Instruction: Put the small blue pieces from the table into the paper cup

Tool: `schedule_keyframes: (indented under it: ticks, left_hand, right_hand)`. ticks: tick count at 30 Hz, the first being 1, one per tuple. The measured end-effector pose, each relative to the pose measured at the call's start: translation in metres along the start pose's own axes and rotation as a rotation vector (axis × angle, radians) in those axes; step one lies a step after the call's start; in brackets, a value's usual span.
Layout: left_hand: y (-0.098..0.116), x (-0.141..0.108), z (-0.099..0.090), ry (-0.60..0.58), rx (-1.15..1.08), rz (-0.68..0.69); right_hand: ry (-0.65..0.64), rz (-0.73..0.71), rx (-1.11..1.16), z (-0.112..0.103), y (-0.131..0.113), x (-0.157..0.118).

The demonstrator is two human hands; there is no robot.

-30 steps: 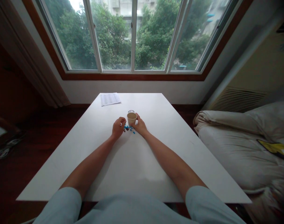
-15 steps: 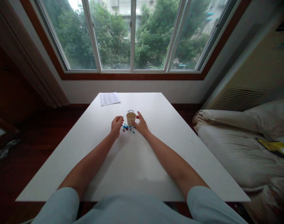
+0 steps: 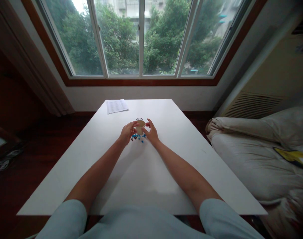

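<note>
A cream paper cup (image 3: 140,130) stands upright on the white table (image 3: 146,172). My left hand (image 3: 128,131) is at the cup's left side, its fingertips reaching the rim. Its fingers are closed together, and whatever they hold is too small to make out. My right hand (image 3: 151,133) is curved around the cup's right side, thumb at the front and index finger raised, seeming to steady it. Small blue pieces (image 3: 142,141) and dark reddish pieces (image 3: 132,139) lie scattered before the cup, partly hidden by my left hand. Behind the cup sits a small clear round container (image 3: 139,119) with a dark rim.
Printed sheets of paper (image 3: 117,106) lie at the table's far left corner. A window (image 3: 141,49) is beyond the far edge. To the right of the table is a sofa (image 3: 246,159) with a light cover and a yellow-black item (image 3: 292,157) on it.
My left hand has moved right and slightly up, from beside the small pieces to the cup's rim. My right hand and the cup have stayed nearly in place.
</note>
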State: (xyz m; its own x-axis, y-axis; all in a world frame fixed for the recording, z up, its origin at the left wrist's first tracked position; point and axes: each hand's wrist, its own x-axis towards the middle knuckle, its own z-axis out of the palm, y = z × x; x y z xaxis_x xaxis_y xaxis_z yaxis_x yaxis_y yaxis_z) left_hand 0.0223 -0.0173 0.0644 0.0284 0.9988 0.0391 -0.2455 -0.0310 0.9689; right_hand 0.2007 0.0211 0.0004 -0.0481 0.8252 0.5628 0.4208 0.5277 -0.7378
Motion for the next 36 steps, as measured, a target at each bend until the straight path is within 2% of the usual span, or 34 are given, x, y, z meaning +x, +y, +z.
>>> schedule_keyframes:
  ticks: [7, 11, 14, 17, 19, 22, 27, 33, 36]
  left_hand:
    - [0.011, -0.002, 0.004, 0.021, 0.026, -0.001]
    - [0.012, 0.003, -0.009, 0.073, 0.205, 0.085]
    - [0.011, 0.007, -0.027, 0.015, 0.447, 0.175]
    - [0.007, 0.007, -0.044, -0.064, 0.859, 0.287]
    - [0.001, 0.007, -0.052, -0.075, 1.109, 0.347]
    - [-0.01, 0.007, -0.058, -0.101, 1.271, 0.343]
    - [-0.022, 0.01, -0.066, -0.106, 1.372, 0.306]
    - [-0.026, 0.011, -0.075, -0.211, 1.372, 0.239]
    - [-0.026, 0.011, -0.076, -0.23, 1.352, 0.222]
  right_hand:
    - [0.047, -0.028, 0.007, -0.005, -0.01, -0.001]
    - [0.084, -0.051, -0.011, -0.01, -0.017, -0.002]
    - [0.108, -0.07, -0.035, -0.012, -0.021, -0.003]
    - [0.122, -0.095, -0.061, -0.013, -0.024, -0.004]
    - [0.121, -0.116, -0.081, -0.012, -0.025, -0.005]
    - [0.098, -0.138, -0.118, -0.01, -0.026, -0.007]
    - [-0.072, -0.184, -0.196, -0.003, -0.026, -0.012]
    - [-0.381, -0.298, -0.266, 0.011, -0.027, -0.018]
    - [-0.467, -0.289, -0.363, 0.012, -0.026, -0.018]
